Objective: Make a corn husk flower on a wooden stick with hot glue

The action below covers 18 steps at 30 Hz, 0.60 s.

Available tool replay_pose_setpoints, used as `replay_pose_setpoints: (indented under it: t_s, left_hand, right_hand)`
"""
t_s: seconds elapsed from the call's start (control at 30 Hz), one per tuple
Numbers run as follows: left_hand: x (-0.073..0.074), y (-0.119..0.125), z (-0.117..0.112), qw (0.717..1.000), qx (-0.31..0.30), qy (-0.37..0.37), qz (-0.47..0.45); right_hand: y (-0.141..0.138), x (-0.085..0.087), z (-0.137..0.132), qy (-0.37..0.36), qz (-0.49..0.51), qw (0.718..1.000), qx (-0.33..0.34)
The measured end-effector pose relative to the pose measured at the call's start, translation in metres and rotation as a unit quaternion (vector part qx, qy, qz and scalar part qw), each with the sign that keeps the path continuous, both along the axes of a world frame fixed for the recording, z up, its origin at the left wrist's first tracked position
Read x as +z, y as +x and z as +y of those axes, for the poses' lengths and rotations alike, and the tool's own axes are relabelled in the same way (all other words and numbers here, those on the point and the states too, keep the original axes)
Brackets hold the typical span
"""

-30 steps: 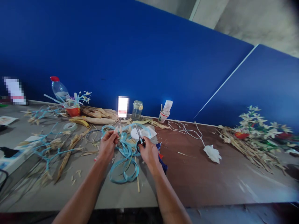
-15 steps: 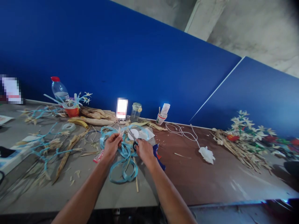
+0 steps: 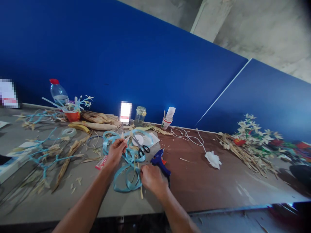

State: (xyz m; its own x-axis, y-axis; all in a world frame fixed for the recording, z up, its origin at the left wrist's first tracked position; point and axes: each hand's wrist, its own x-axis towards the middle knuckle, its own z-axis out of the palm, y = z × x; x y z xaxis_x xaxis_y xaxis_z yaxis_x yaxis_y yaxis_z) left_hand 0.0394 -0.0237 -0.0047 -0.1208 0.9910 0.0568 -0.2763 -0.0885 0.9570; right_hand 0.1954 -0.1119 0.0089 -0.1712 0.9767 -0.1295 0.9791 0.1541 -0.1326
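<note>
My left hand [image 3: 117, 150] is closed in a pinch on pale, pointed petal-like pieces [image 3: 124, 139], with their tips showing above the fingers. Tangled light-blue ribbon [image 3: 128, 178] lies beneath and between both hands. At the ribbon's lower right my right hand [image 3: 153, 178] is low over the table, its fingers curled beside a thin pale stick [image 3: 141, 194]; whether they grip anything is hidden. Scissors [image 3: 143, 150] with black handles lie just beyond my right hand, blades over a white disc [image 3: 137, 140]. A blue glue gun [image 3: 160, 161] rests right of them.
Blue-stemmed dried flowers [image 3: 45, 161] and husks [image 3: 99, 118] cover the left side. A red tub [image 3: 73, 116], bottle [image 3: 58, 92], glass jar [image 3: 140, 116] and paper cup [image 3: 167, 122] stand along the blue partition [image 3: 121, 58]. A white cable [image 3: 189, 136] and tissue [image 3: 213, 160] lie right.
My right hand has let go of the scissors, which now lie on the ribbon, and has moved down toward me. The glue gun is more exposed. My left hand keeps its pinch.
</note>
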Motion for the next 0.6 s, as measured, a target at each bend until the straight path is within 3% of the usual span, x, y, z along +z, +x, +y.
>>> replay_pose_setpoints:
  t_s: [0.37,0.6]
  left_hand:
    - [0.003,0.001,-0.005,1.0,-0.005,-0.009,0.009]
    - [-0.003,0.001,0.0,1.0,-0.009,0.004,0.017]
  right_hand:
    - [-0.016,-0.004,-0.006,0.015,0.042,0.999,-0.031]
    - [-0.005,0.002,-0.008,0.008,0.062,0.997,-0.053]
